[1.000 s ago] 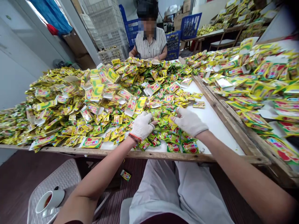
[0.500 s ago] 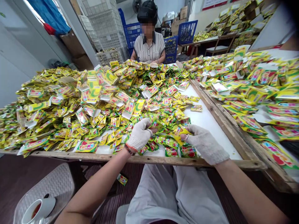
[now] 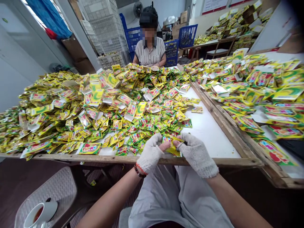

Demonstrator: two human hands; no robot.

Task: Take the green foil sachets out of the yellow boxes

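Note:
My left hand [image 3: 150,153], in a white knitted glove with bare fingertips, is closed on the left end of a yellow packet [image 3: 172,149] near the table's front edge. Closed on the right side of the same packet is my right hand [image 3: 198,155], gloved alike. Fingers hide part of the packet, so I cannot tell whether it is a sachet or a small carton. Just beyond my hands lie many small green and yellow sachets [image 3: 152,125]. Flat yellow cartons [image 3: 89,148], some with open white flaps, are heaped at the left and behind.
A wooden rail [image 3: 218,120] divides the white tabletop [image 3: 204,133]; more cartons [image 3: 256,95] lie right of it. Across the table sits a person [image 3: 150,52]. Blue crates [image 3: 187,34] stand behind. A cup [image 3: 41,213] rests on a plastic chair [image 3: 54,186] at lower left.
My hands have drawn closer together and nearer the table's front edge. Earlier each held packets separately over the sachets; now both grip one yellow packet.

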